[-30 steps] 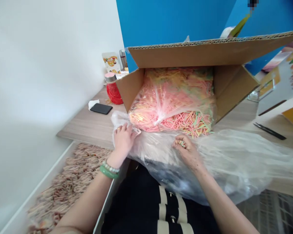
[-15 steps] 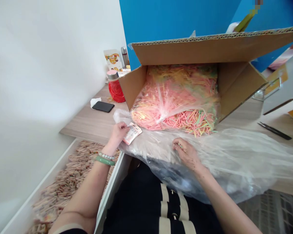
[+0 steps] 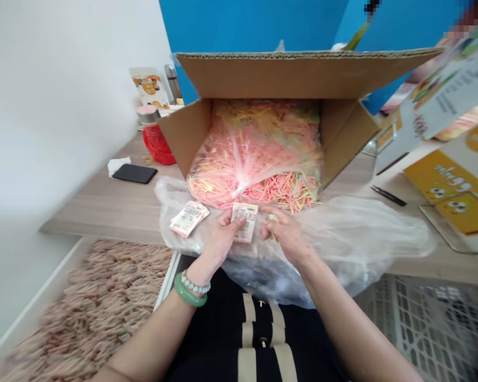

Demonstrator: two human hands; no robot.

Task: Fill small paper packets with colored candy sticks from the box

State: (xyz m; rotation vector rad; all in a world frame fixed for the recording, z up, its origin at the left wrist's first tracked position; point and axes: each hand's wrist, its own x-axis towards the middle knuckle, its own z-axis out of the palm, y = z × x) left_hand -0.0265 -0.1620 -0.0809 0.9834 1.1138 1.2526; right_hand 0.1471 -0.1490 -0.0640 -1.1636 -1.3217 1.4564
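Observation:
My left hand (image 3: 222, 233) grips a small printed packet (image 3: 245, 223) between thumb and fingers, above the clear plastic sheeting. Close beside it, my right hand (image 3: 284, 236) is curled around a few thin pale green and yellow sticks (image 3: 273, 228); its forefinger reaches toward the packet's upper right corner. A small stack of similar packets (image 3: 188, 218) lies on the plastic to the left. Just beyond both hands, a clear bag of pink, yellow and green sticks (image 3: 263, 143) fills a cardboard box (image 3: 258, 77) tipped with its opening toward me.
Left on the table (image 3: 99, 212) are a black phone (image 3: 134, 173) and a red-wrapped jar (image 3: 157, 143). Black tweezers (image 3: 388, 195) and printed cartons (image 3: 446, 185) stand on the right. Below left, a white bin (image 3: 27, 331) holds many packets; a white plastic crate (image 3: 422, 323) sits below right.
My left hand has moved right from the packet stack with one packet. My right hand has come beside it, still holding sticks. The whole view has shifted to the right.

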